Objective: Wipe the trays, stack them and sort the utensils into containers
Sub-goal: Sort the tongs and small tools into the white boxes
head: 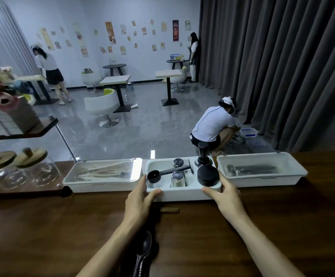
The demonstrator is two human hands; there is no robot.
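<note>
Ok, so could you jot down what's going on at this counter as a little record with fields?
place: dark wooden counter
left hand: grips left front corner of the open container
right hand: grips its right front corner
inside it: black scoop, metal cups, black tamper
beside it: left lidded container, right lidded container
near edge: black spoons

Left hand (140, 198) and right hand (225, 191) gripping white middle tray (182, 193) on wooden counter (262, 216), lidded containers (102, 172) flanking it
</note>
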